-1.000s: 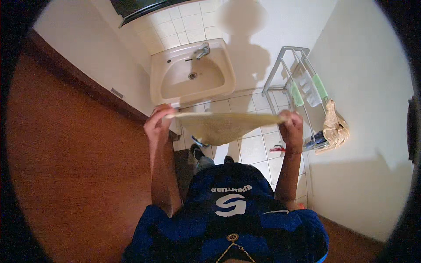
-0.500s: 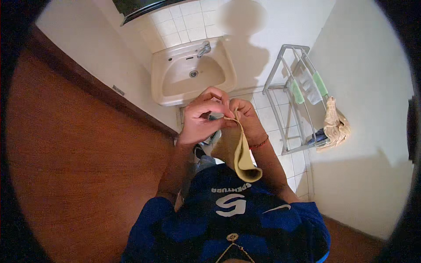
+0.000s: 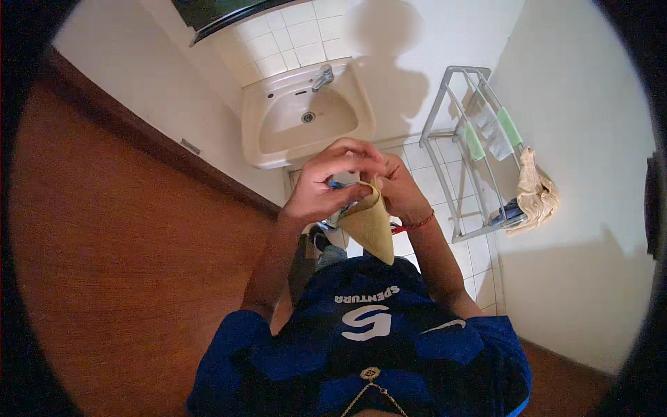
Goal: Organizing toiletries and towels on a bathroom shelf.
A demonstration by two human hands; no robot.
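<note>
A yellow cloth [image 3: 368, 233] hangs folded in front of my body, pinched at its top by both hands. My left hand [image 3: 326, 181] has its thumb on the cloth's upper edge, with its other fingers curled over toward my right. My right hand [image 3: 399, 187], with a red string at the wrist, is closed on the same bunched top edge, just right of the left one and partly behind it. My shirt [image 3: 306, 340] is below the cloth.
A beige sink [image 3: 267, 142] with a tap [image 3: 322, 78] is ahead on the wall. A metal rack [image 3: 438, 97] at right holds green and pale cloths and a tan garment [image 3: 531, 191]. A wooden surface [image 3: 125, 222] fills the left side, above a tiled floor [image 3: 479, 264].
My hands have come together from holding the cloth stretched wide. Since the middle frame, the cloth's hanging part has turned and risen slightly into a pointed fold.
</note>
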